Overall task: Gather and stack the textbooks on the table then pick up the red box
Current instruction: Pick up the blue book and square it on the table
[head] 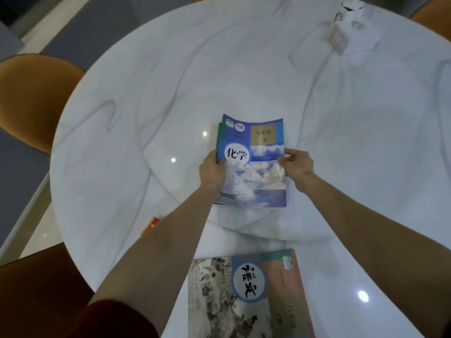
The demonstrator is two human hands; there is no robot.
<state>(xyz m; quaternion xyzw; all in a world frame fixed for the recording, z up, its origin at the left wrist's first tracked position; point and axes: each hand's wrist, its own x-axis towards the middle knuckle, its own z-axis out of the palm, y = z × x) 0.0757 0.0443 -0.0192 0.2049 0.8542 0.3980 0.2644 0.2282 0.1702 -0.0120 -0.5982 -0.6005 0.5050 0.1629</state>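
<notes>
near: language textbook (246,293) flat at worktop (146,118) edge, long axis toward the person | red box (149,226) just left, mostly hidden by the forearm, nearer left hand (212,170) | mid: both grips pinch chemistry textbook (253,164), right hand (296,165) opposite, probably atop a green-edged book | far: tissue box (351,28)

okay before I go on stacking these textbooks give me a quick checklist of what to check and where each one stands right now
1. Both hands on the blue textbook: ok, left hand and right hand grip its side edges.
2. Squared over the green book beneath: not ok, green edge sticks out left.
3. Near textbook gathered: not ok, lies apart at the table edge.
4. Red box reachable: cannot tell, mostly hidden behind left forearm.
5. Tissue pack clear of the stack: ok.
</notes>
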